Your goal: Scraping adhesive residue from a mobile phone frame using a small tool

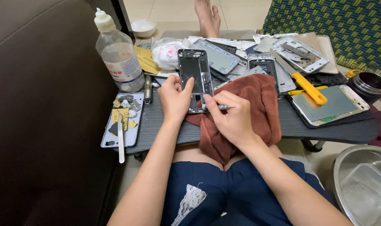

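A dark table [324, 127] bears phone frames [301, 53], a brown cloth [257, 100], a bottle [118, 54].

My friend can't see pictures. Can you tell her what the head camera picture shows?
Two hands work on a phone frame over a small dark table: the left hand holds the frame upright, and the right hand presses a thin metal tool against its lower edge. A reddish-brown cloth lies under them, with a clear plastic bottle and more phone parts around.

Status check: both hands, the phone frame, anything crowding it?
Left hand grips black rectangular phone frame, tilted up. Right hand holds thin metal tool at frame's lower edge. Rust-brown cloth underneath; loose phone parts crowd behind.
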